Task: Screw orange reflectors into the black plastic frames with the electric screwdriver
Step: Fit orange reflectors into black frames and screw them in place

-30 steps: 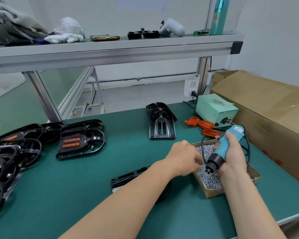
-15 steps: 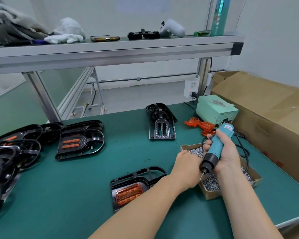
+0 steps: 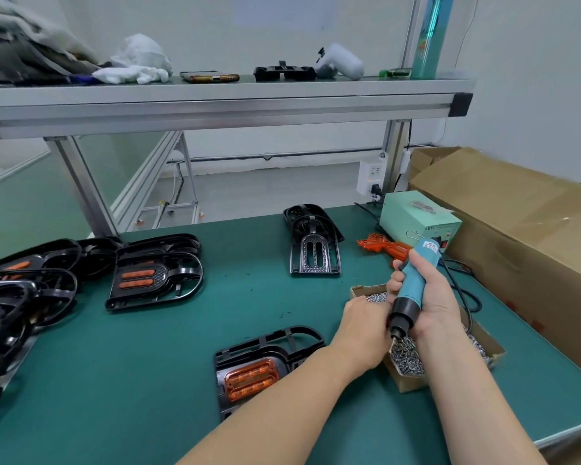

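Note:
A black plastic frame (image 3: pixel 282 344) lies near the table's front with an orange reflector (image 3: pixel 250 380) seated in it. My right hand (image 3: pixel 430 297) grips the teal electric screwdriver (image 3: pixel 411 286), tip pointing down over the cardboard box of screws (image 3: pixel 406 360). My left hand (image 3: pixel 363 330) is at the driver's tip, fingers curled there; whether a screw is pinched is hidden behind the hand. Loose orange reflectors (image 3: pixel 383 246) lie by the green power unit.
Finished frames (image 3: pixel 155 273) with reflectors are stacked at the left, more black frames (image 3: pixel 21 307) beyond them. Empty frames (image 3: pixel 312 239) sit mid-table. A green power supply (image 3: pixel 420 219) and a large cardboard box (image 3: pixel 524 236) stand at right. A metal shelf (image 3: pixel 215 105) runs overhead.
My left hand moved off the near frame, uncovering the reflector, and stayed at the driver tip. The screwdriver shifted left and toward me over the screw box.

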